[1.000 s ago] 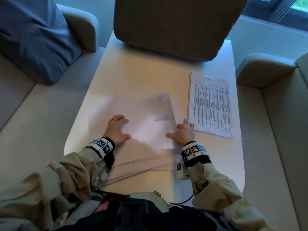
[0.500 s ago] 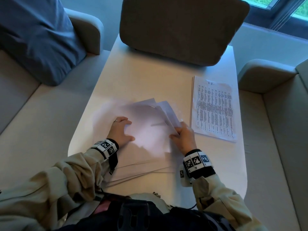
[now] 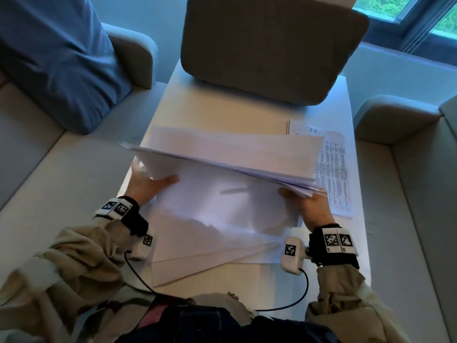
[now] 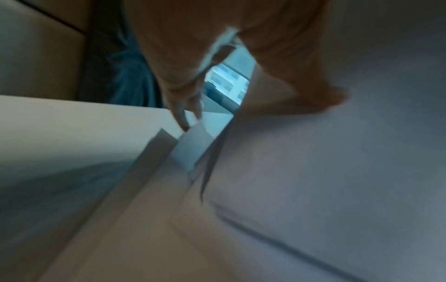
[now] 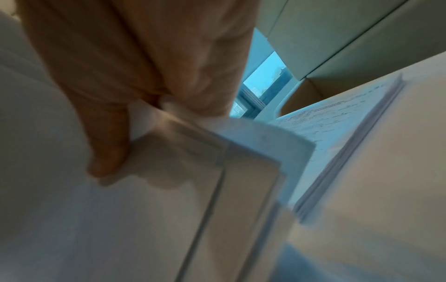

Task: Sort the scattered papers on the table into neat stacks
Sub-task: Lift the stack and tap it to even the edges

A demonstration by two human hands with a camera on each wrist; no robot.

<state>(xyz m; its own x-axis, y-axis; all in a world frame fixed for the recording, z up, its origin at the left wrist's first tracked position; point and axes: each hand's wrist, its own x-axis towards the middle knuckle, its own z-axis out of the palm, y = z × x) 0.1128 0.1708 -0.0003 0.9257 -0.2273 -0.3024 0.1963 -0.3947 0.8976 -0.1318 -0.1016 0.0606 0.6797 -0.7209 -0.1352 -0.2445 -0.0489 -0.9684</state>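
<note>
White blank sheets [image 3: 222,154] rise off the table [image 3: 222,115], gripped at 9 o'clock by the left hand [image 3: 146,184] and at 3 o'clock by the right hand [image 3: 309,204], thumbs on top. More loose sheets [image 3: 210,256] lie beneath; printed stack [image 3: 333,174] sits at the right edge.

A grey chair back [image 3: 269,45] stood at top centre. A blue cushion [image 3: 54,58] lay upper left on the beige sofa [image 3: 37,174]. A window [image 3: 408,11] showed upper right.
</note>
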